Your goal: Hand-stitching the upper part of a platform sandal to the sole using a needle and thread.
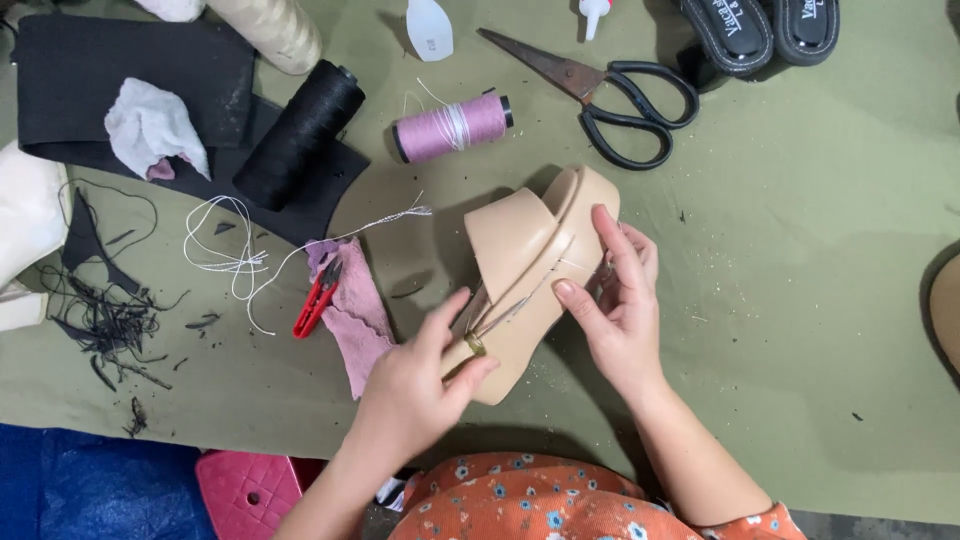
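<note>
A beige platform sandal [525,265] lies tilted on the olive table cover [780,300] in the middle. My right hand [615,310] grips its sole edge, thumb and forefinger pressed on the side. My left hand [415,385] pinches a thin needle or awl [500,318] at the seam between strap and sole, a metal thimble ring on one finger. A white thread [300,245] runs left from the sandal across the cover.
Red thread snips [317,298] lie on a pink cloth scrap [355,310]. A black thread cone [298,135], a lilac spool [450,127], black scissors [600,95], black sandals [760,30] and black fabric [130,80] sit further back. Dark offcuts litter the left.
</note>
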